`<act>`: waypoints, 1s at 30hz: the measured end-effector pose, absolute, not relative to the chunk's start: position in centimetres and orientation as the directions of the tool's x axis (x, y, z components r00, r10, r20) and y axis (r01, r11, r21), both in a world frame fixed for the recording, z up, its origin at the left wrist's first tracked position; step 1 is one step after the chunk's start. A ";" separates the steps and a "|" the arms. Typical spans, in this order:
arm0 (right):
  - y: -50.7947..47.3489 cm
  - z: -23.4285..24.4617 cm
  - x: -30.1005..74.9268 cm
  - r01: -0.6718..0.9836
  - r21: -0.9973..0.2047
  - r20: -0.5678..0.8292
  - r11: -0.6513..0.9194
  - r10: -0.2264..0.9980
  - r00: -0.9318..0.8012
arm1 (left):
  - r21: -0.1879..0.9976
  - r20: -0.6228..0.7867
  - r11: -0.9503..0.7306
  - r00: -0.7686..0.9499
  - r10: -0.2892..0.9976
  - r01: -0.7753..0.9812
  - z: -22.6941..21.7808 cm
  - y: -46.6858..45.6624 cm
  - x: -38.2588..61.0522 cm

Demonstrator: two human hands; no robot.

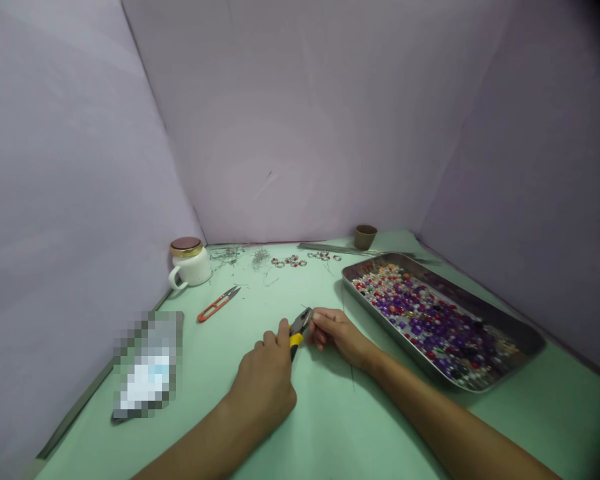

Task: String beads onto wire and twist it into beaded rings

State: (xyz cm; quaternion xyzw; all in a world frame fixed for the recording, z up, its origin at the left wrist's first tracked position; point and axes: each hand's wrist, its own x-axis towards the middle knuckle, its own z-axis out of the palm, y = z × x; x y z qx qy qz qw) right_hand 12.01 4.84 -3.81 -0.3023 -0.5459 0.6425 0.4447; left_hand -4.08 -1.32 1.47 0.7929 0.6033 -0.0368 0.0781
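Note:
My left hand [267, 373] is closed round the handles of a pair of pliers [299, 325] with yellow and black grips. The jaws point away from me and meet the fingertips of my right hand [335, 330]. That hand is pinched closed at the jaws on what looks like a thin wire [303, 307]; only a fine end shows, and the rest is hidden by the fingers. Another thin strand [353, 379] lies on the table below my right wrist. Beyond the hands are beaded pieces [290, 261] in red and silver.
On the right stands a metal tray [397, 327] of purple, red and pale beads. Orange thread snips [219, 305], a lidded white mug [197, 268] and a blurred phone-like object [147, 373] lie left. Wire scraps [227, 255], long wires [330, 248] and a brown cup [365, 237] are at the back.

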 end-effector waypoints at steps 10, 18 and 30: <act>4.7 -3.6 12.0 -0.226 -0.974 0.113 0.015 0.898 -0.425 | 0.085 -0.145 -0.263 0.273 0.951 0.961 1.3 -1.3 -4.0; 4.8 -3.7 11.9 -0.235 -0.972 0.105 0.005 0.902 -0.418 | 0.083 -0.140 -0.263 0.273 0.952 0.961 1.1 -1.3 -4.2; 4.7 -3.4 11.9 -0.231 -0.973 0.105 0.007 0.904 -0.415 | 0.058 -0.143 -0.253 0.259 0.955 0.966 1.2 -1.2 -4.0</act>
